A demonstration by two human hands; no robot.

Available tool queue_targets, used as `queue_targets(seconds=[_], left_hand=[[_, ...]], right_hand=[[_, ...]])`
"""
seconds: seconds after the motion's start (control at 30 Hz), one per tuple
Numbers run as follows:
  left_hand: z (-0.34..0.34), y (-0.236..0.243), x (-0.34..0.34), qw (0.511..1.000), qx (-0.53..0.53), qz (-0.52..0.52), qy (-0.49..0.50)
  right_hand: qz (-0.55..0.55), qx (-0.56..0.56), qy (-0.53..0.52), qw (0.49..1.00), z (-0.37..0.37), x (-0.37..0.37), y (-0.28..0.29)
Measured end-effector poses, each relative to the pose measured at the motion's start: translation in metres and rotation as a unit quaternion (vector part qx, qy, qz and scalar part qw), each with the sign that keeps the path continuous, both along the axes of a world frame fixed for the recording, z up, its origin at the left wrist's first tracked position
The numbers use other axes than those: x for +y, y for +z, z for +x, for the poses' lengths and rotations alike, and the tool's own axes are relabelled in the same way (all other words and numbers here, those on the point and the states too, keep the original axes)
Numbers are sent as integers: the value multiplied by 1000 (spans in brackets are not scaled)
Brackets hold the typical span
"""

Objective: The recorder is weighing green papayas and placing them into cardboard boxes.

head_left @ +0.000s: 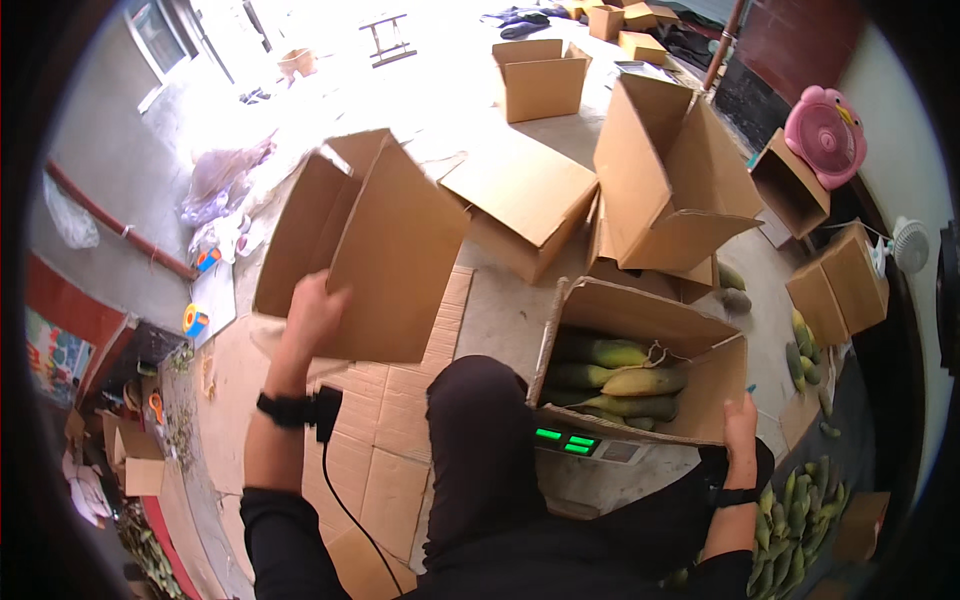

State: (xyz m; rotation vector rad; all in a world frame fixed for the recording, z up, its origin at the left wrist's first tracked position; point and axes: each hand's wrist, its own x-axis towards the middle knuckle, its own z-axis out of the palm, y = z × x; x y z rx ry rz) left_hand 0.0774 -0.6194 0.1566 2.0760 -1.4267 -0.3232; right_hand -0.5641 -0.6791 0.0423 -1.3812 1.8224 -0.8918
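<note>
My left hand (318,308) is closed on the edge of an open cardboard box (400,260), which is tilted and raised at the left. At the right, my right hand (740,420) grips the near right rim of another open cardboard box (650,310). Several long, thick green vegetables (630,382) lie inside this second box, one of them yellower than the others. Below its near side, a scale (580,445) shows lit green displays. The scale's platform is hidden by the box. My knee is between the two boxes.
Ahead stand a closed carton (525,195), a tall open carton (680,180) and a smaller open carton (543,85). Flattened cardboard (385,410) covers floor at left. More green vegetables (800,520) are heaped at lower right. A pink fan (826,135) sits on a carton.
</note>
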Motion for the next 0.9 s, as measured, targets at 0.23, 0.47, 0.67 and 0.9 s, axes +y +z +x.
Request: queue_targets(seconds=[0.23,0.47,0.67,0.9], left_hand=[[-78,55,-215,994,-87,0,-61],[-179,33,-333,979,-182,95,0],[-202,25,-318,970,-223,81,-59],[-197,-1,-177,953,-258,-25,-158]], right_hand=[[2,2,24,1000,1,2,8],[42,-1,7,999,2,-2,11],[52,15,26,998,5,-2,21],[30,-22,54,998,-6,-2,6]])
